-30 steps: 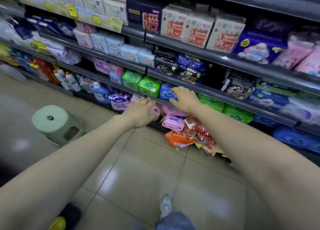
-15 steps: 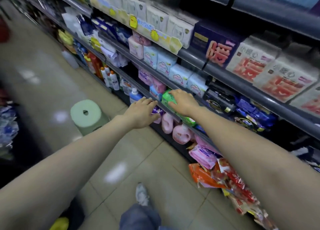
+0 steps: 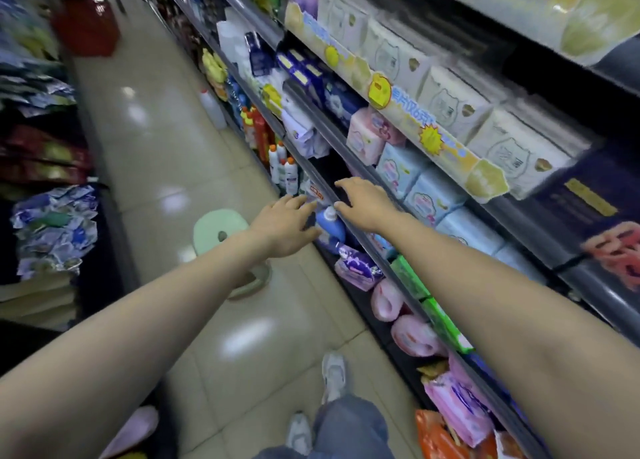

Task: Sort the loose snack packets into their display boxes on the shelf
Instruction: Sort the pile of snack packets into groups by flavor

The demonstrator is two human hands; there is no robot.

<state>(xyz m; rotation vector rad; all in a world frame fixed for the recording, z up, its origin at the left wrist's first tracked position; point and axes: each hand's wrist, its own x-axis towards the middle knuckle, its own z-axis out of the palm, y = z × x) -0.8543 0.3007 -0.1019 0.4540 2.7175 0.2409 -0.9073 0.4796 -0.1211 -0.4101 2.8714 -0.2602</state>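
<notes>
Both hands hold nothing: the left hand (image 3: 287, 223) has its fingers straight and spread just beside a blue bottle (image 3: 331, 225); the right hand (image 3: 367, 202) has its fingers spread at the grey shelf edge (image 3: 412, 299). Loose snack packets (image 3: 436, 438), orange and red, lie in a heap low down by the floor (image 3: 242, 337), well apart from both hands; they look light, soft and slippery, so it seems best to pinch one by its flat sealed end, not squeeze the middle. Shiny tiles cover the floor of a narrow shop aisle; a green stool (image 3: 211, 226) stands near the left arm.
</notes>
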